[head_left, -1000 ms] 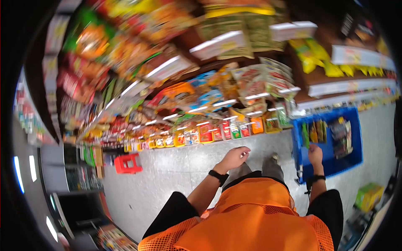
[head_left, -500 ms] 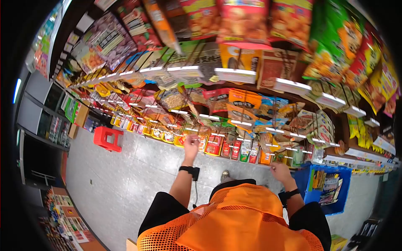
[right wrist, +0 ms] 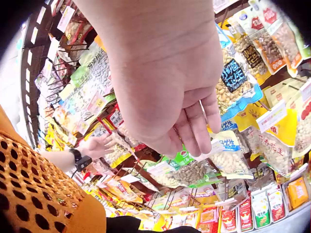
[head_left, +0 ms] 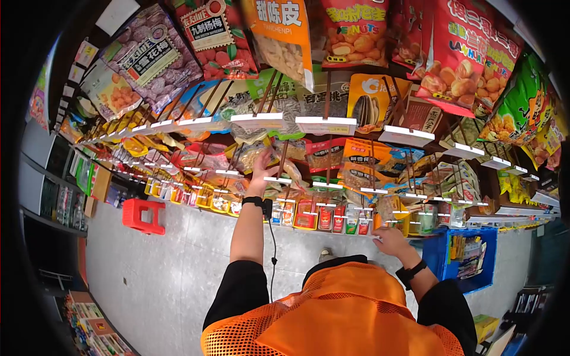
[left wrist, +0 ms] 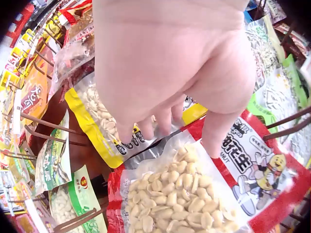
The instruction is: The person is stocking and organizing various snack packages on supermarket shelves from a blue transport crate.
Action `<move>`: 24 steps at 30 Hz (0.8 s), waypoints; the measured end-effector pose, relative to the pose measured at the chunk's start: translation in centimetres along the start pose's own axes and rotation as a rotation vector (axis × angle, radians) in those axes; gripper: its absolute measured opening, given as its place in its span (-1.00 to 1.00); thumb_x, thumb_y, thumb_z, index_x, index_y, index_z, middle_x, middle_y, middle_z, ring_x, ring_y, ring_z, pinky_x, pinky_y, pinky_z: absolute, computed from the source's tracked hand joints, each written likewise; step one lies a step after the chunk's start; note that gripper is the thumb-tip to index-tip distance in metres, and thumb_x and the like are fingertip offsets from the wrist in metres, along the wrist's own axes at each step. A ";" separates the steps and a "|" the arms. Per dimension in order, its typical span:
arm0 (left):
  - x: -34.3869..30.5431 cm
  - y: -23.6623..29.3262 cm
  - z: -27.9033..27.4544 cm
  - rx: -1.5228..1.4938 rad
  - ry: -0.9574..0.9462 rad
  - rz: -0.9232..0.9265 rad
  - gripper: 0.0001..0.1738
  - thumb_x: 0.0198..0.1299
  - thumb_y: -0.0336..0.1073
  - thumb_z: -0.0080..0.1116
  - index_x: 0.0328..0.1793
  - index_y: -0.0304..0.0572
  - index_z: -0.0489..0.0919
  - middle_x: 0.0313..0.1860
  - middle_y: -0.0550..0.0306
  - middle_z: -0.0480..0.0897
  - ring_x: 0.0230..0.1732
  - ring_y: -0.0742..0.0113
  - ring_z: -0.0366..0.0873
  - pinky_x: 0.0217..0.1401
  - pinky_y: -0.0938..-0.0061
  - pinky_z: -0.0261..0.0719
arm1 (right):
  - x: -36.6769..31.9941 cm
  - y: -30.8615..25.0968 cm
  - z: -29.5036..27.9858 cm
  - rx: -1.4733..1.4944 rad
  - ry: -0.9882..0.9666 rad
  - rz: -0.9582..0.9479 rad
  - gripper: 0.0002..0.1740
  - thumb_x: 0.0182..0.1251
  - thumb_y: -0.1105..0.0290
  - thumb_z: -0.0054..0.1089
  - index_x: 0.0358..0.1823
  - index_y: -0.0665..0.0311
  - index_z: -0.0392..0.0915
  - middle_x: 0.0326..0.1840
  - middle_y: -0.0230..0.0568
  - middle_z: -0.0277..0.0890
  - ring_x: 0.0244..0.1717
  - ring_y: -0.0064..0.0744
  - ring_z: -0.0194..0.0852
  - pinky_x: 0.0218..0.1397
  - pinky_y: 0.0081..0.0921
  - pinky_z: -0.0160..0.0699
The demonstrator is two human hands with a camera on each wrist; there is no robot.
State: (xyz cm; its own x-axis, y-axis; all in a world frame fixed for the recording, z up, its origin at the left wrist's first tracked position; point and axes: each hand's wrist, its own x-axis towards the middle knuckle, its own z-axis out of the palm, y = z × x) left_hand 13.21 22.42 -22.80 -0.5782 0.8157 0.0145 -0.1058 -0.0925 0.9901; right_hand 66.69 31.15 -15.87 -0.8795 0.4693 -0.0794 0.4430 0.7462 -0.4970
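My left hand (head_left: 259, 172) reaches into the middle shelf row among hanging snack bags, fingers extended. In the left wrist view its thumb overlaps a red-bordered bag of peanuts (left wrist: 175, 199). The other fingertips lie over a yellow-edged bag of peanuts (left wrist: 99, 109), which the hand partly covers. My right hand (head_left: 390, 240) hangs low before the bottom row, holding nothing. Its fingers are loosely bent in the right wrist view, where green-topped bags (right wrist: 189, 170) and a white-and-blue bag of nuts (right wrist: 231, 158) show behind them.
Metal hooks with white price tags (head_left: 325, 125) jut out from the shelves. A blue crate (head_left: 491, 261) with packets inside stands on the floor at the right. A red stool (head_left: 142, 216) is at the left. Large snack bags (head_left: 356, 32) hang along the top.
The view has swung left along the shelves. My left hand has risen from before my body to the hanging peanut bags. My right hand has moved away from the blue crate.
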 end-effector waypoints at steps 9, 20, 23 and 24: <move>-4.0 -0.7 1.0 0.099 0.066 -0.275 -0.91 0.30 -0.38 0.36 -0.11 -0.17 0.71 -0.26 0.34 0.69 -0.26 0.54 0.57 -0.18 0.52 0.53 | -1.0 0.7 -0.2 -0.001 0.023 0.147 -0.72 0.20 0.27 0.35 -0.10 0.22 0.71 -0.23 -0.07 0.73 -0.22 -0.09 0.75 -0.13 -0.17 0.70; -9.4 2.4 -1.2 -0.095 -0.145 -0.225 -0.74 0.33 -0.54 0.19 0.12 -0.21 0.67 0.00 0.22 0.76 0.01 0.44 0.67 0.17 0.47 0.57 | 0.9 1.3 0.4 -0.061 -0.010 0.089 -0.75 0.23 0.24 0.31 -0.12 0.16 0.70 -0.19 -0.10 0.71 -0.16 -0.01 0.70 -0.07 -0.12 0.68; -10.3 3.8 -0.9 0.067 -0.146 -0.227 -0.72 0.31 -0.52 0.22 0.14 -0.23 0.66 -0.01 0.20 0.76 0.01 0.41 0.68 0.19 0.46 0.57 | 1.1 0.8 -0.2 -0.076 -0.050 0.085 -0.75 0.24 0.25 0.31 -0.09 0.15 0.69 -0.20 -0.11 0.70 -0.12 0.00 0.68 -0.05 -0.11 0.67; -10.4 4.0 -0.9 0.074 -0.158 -0.234 -0.72 0.31 -0.52 0.22 0.14 -0.23 0.66 -0.01 0.20 0.76 0.01 0.41 0.68 0.19 0.46 0.57 | 1.0 0.9 0.0 -0.067 -0.045 0.097 -0.75 0.24 0.25 0.31 -0.09 0.15 0.69 -0.20 -0.11 0.70 -0.12 0.00 0.68 -0.05 -0.11 0.67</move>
State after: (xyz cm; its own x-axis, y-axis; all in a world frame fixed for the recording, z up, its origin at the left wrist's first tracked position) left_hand 18.08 13.05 -19.14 -0.4109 0.8896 -0.1996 -0.1587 0.1458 0.9765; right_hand 66.20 32.30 -16.38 -0.8380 0.5205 -0.1640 0.5360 0.7285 -0.4267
